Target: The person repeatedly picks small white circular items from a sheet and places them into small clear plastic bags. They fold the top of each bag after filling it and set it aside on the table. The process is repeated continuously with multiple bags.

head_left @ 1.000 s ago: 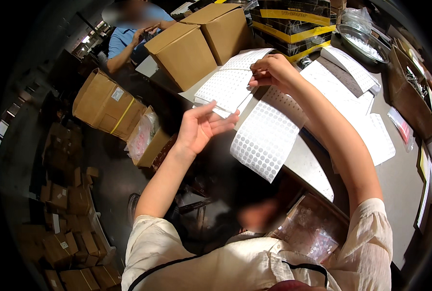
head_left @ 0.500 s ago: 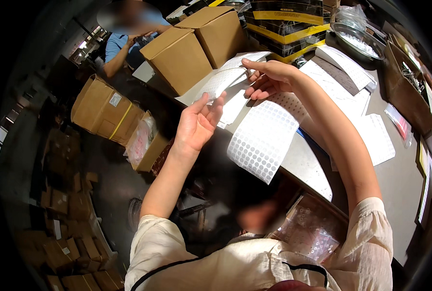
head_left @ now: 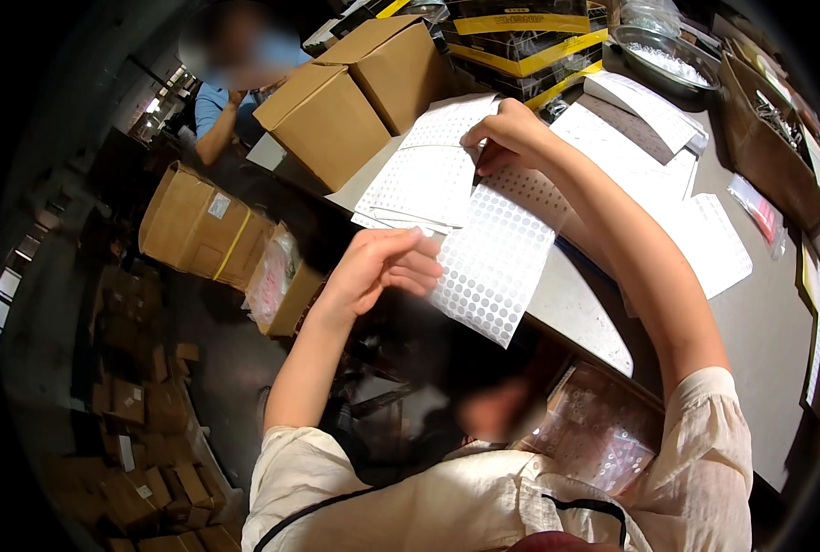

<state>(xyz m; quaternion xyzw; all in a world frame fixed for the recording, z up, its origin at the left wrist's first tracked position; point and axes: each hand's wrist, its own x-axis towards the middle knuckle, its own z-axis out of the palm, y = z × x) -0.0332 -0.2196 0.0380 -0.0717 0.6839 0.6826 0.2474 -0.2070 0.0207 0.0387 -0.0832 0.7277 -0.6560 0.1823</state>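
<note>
A white stack of dotted sticker sheets (head_left: 416, 175), with a thin band across it, lies at the table's left edge, against the cardboard boxes. My right hand (head_left: 516, 138) is closed at the stack's right edge, thumb and finger pinching there; its other fingertips are partly hidden. Just right of the stack, a sheet of silver round stickers (head_left: 494, 267) hangs over the table's front edge. My left hand (head_left: 387, 269) hovers below the stack, beside the silver sheet, fingers loosely stretched with nothing visible in them.
Two brown cardboard boxes (head_left: 322, 124) stand behind the stack, black-and-yellow boxes (head_left: 520, 51) beyond. More papers (head_left: 603, 152) cover the table's middle. A metal bowl of small white pieces (head_left: 665, 64) sits far right. Below the edge is an open drawer of bagged parts (head_left: 594, 428). A person (head_left: 217, 115) sits far left.
The banded stack, lifted and tilted between my hands before, now lies flatter. My left hand has come off it, moving down toward the silver sheet. My right hand has closed at its edge.
</note>
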